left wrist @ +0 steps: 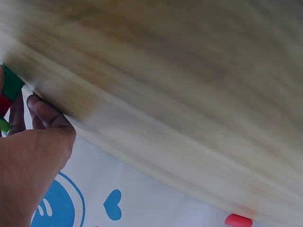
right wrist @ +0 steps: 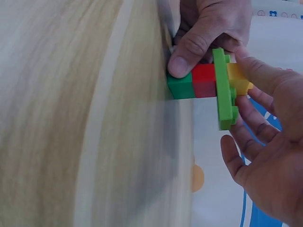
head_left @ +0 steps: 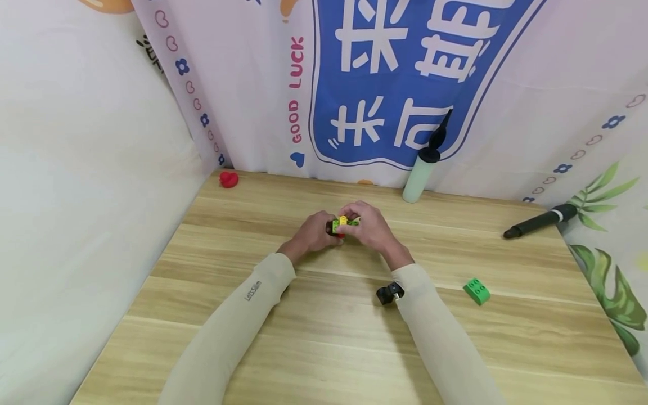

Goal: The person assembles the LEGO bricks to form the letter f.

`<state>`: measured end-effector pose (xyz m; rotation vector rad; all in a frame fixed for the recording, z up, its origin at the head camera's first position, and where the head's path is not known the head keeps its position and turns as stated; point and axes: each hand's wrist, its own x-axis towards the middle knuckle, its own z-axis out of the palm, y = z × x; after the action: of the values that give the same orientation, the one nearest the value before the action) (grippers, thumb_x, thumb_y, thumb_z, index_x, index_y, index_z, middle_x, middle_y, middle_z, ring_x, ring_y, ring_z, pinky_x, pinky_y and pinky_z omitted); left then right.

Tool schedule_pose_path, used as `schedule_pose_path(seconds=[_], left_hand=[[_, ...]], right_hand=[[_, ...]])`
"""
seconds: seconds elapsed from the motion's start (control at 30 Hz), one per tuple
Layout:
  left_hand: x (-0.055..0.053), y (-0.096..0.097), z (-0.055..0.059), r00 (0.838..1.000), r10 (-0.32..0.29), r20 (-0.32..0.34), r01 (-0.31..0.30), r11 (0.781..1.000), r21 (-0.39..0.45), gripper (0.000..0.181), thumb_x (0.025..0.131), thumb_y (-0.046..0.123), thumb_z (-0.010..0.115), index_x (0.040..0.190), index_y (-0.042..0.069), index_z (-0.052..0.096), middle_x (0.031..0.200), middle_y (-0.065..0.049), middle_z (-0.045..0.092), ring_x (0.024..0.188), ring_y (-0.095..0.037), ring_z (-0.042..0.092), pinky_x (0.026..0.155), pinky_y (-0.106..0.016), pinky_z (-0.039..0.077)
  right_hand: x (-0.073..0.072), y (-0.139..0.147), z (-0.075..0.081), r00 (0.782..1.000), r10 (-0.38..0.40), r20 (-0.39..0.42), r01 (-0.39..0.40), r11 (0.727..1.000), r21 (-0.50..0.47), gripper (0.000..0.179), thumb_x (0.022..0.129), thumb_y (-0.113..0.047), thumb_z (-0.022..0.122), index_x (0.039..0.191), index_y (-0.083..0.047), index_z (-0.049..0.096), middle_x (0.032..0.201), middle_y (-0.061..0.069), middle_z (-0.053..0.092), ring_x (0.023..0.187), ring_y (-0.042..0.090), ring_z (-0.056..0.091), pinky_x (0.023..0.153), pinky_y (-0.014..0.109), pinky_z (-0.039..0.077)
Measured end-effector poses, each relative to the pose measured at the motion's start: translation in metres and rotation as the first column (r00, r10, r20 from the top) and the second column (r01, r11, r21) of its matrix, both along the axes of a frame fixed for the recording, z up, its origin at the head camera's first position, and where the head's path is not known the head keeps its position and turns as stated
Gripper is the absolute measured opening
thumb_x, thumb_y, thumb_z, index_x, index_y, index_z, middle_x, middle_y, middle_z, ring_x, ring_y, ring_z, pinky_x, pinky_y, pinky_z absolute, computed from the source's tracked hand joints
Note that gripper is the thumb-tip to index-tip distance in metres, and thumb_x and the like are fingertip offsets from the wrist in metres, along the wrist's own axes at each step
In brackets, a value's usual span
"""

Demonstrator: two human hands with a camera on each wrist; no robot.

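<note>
Both hands meet over the table around a small stack of toy building bricks. In the right wrist view the stack runs from a dark green brick (right wrist: pixel 181 88) through a red brick (right wrist: pixel 204 81) and a long light green plate (right wrist: pixel 222 97) to a yellow brick (right wrist: pixel 239 79). My left hand (head_left: pixel 316 230) grips the dark green end, its thumb pressed along that brick. With thumb and fingers, my right hand (head_left: pixel 373 228) pinches the yellow brick, which sits against the plate's studs. The left wrist view catches only part of the stack at its edge.
A loose green brick (head_left: pixel 477 291) lies to the right on the wooden table (head_left: pixel 324 337). At the back left corner is a small red piece (head_left: pixel 229 179). A pale green cylinder (head_left: pixel 417 179) with a black tapered top stands at the back; a black rod (head_left: pixel 536 223) lies far right.
</note>
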<state>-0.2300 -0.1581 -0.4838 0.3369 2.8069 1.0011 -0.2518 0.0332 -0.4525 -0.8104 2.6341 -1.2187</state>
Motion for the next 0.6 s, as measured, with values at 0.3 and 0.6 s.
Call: schedule_pose_path(seconds=[0.3, 0.6], left_hand=[[0.000, 0.004, 0.000, 1.000, 0.021, 0.019, -0.021, 1.000, 0.006, 0.032, 0.091, 0.023, 0.089, 0.113, 0.005, 0.074, 0.109, -0.011, 0.066, 0.097, -0.021, 0.056, 0.090, -0.035, 0.050], [0.002, 0.005, 0.001, 0.996, 0.055, 0.072, -0.057, 0.998, 0.017, 0.051, 0.092, 0.023, 0.088, 0.134, 0.002, 0.070, 0.126, -0.014, 0.066, 0.112, -0.026, 0.061, 0.106, -0.042, 0.053]], right_hand=[[0.004, 0.030, 0.015, 0.998, -0.015, -0.066, 0.017, 0.999, 0.034, 0.029, 0.100, -0.016, 0.078, 0.125, -0.003, 0.073, 0.125, 0.017, 0.073, 0.115, 0.034, 0.069, 0.104, 0.052, 0.055], [0.012, 0.111, 0.056, 0.993, -0.088, -0.080, 0.096, 0.990, 0.107, 0.031, 0.104, -0.018, 0.073, 0.127, 0.001, 0.071, 0.128, 0.024, 0.072, 0.121, 0.041, 0.066, 0.105, 0.061, 0.052]])
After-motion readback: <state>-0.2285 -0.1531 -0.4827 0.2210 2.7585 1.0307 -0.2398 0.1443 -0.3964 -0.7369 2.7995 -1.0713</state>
